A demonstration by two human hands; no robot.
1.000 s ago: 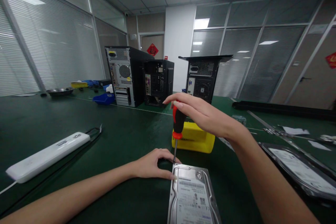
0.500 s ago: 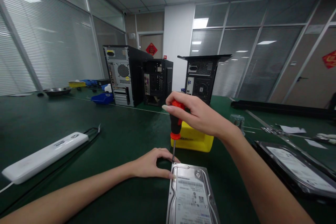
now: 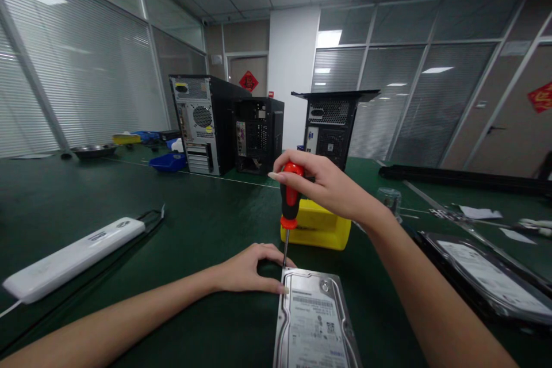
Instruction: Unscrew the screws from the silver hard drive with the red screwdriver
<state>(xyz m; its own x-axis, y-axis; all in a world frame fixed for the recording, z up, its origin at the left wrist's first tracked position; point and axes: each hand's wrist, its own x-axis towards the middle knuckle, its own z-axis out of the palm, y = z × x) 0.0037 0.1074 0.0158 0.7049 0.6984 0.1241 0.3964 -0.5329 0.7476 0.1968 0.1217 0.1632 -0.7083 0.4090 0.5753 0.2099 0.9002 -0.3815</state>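
the right hand has its grip wrapped around the red and black handle of a screwdriver, fingers curled over the top of the handle, wrist raised and forearm sloping down toward the lower right. the screwdriver stands close to upright, its thin shaft running down to the far left corner of a hard drive. the left hand lies low on the green worktop, its grip narrow and holding nothing, fingers arched, a fingertip touching the drive's far left corner just beside the shaft; the forearm stretches in from the lower left, close to the worktop.

the hard drive lies flat at the near edge of the view, silver cover up, with a white label on it; the print is too small to read. just behind the screwdriver sits a yellow bin. to the left lies a white power strip with a black cable. to the right, another drive in a clear bag lies on the worktop. farther back stand three computer towers, rear panels facing the camera, near a blue bin. a red diamond sign with a pale character hangs on the far door.
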